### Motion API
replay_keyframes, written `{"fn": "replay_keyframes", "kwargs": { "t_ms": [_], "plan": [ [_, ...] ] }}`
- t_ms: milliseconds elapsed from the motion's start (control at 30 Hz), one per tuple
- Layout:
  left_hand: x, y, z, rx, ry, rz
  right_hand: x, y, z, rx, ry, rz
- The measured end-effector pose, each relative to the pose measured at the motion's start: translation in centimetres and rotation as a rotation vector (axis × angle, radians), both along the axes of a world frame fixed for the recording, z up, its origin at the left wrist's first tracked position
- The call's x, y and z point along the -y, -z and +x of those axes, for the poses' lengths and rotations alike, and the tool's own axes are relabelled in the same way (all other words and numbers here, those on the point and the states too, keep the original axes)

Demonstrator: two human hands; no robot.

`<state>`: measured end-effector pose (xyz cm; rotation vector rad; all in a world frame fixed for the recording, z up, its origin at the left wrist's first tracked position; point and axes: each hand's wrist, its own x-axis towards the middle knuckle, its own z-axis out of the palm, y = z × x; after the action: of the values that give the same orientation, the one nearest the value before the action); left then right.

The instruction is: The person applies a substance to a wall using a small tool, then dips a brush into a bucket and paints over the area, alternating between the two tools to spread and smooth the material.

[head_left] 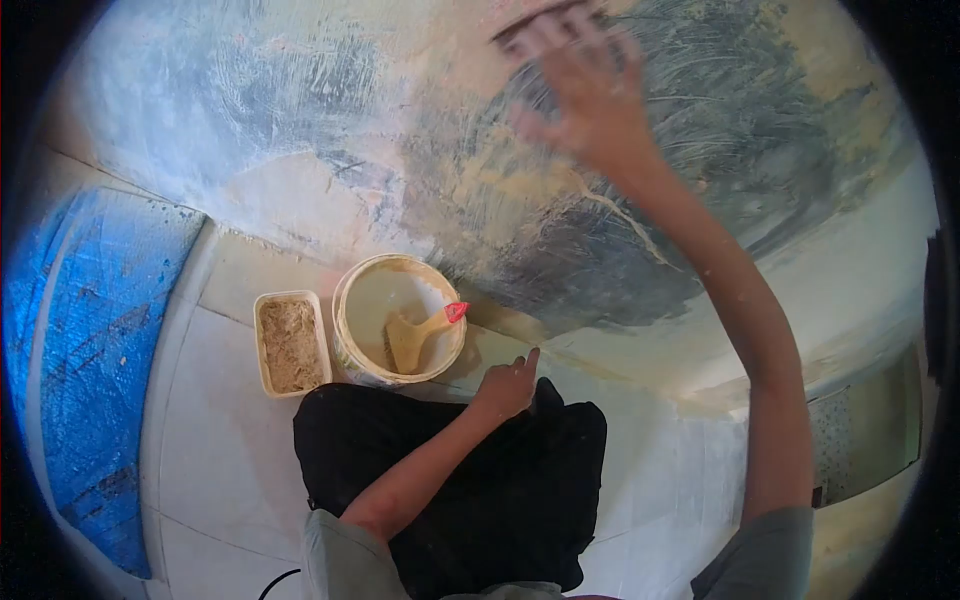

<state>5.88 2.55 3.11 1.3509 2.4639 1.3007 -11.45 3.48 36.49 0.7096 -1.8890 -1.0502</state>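
My right hand (592, 90) is raised against the wall (480, 180), smeared by motion. Its fingers press on a thin, flat, dark-edged scraper (545, 22) at the top of the view; the exact kind is blurred. My left hand (508, 388) rests by my knee, one finger stretched out and the others curled, with nothing seen in it. Just left of it stands a round white bucket (344, 322), where a wide brush (408, 342) with a red-tipped handle leans inside. Patches of grey, white and yellowish coating cover the wall.
A rectangular tub (263, 350) of brownish, crumbly material sits beside the bucket. Farther left lies a blue plastic sheet (95, 370) on the pale tiled floor (225, 440). The wall meets the floor just beyond the bucket. At right is a greenish panel (870, 440).
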Motion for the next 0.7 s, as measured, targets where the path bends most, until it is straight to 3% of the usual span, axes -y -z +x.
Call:
{"fn": "replay_keyframes", "kwargs": {
  "t_ms": [67,167,200,233,300,333,400,500,533,567,633,700],
  "plan": [
    [0.2,-0.1,-0.3,0.015,0.000,-0.011,-0.2,3.0,-0.1,0.422,-0.001,0.337],
    [0.1,0.2,0.4,0.018,0.023,-0.029,-1.1,0.3,-2.4,0.325,-0.100,0.277],
    [0.1,0.2,0.4,0.017,0.028,-0.007,-0.9,-1.1,-2.6,0.100,-0.055,0.280],
    [0.1,0.1,0.3,0.012,0.032,0.015,-0.4,-0.9,-2.4,0.102,-0.054,0.279],
    [0.1,0.2,0.2,0.020,0.030,0.001,0.8,-0.2,-1.7,0.117,0.063,-0.035],
    [0.1,0.2,0.0,0.029,0.022,-0.011,0.5,0.6,-1.7,0.110,0.054,-0.037],
    [0.0,0.3,-0.3,0.011,0.010,-0.012,-0.6,3.0,-2.1,0.481,-0.188,0.499],
    [0.3,0.0,0.1,0.028,0.022,-0.002,-0.5,-1.5,-3.4,0.267,-0.213,0.264],
    [0.4,-0.3,-0.1,0.020,0.031,-0.003,3.8,-4.4,-0.8,0.172,-0.427,0.286],
    [0.3,-0.2,0.0,0.023,0.037,-0.004,2.8,-3.8,-0.9,0.176,-0.421,0.285],
    [0.4,0.0,-0.1,0.017,0.027,-0.034,-0.3,-1.3,-1.6,0.117,-0.070,-0.034],
    [0.5,-0.1,-0.2,0.027,0.024,-0.043,-1.2,2.3,1.0,0.246,-0.110,0.069]
  ]
}}
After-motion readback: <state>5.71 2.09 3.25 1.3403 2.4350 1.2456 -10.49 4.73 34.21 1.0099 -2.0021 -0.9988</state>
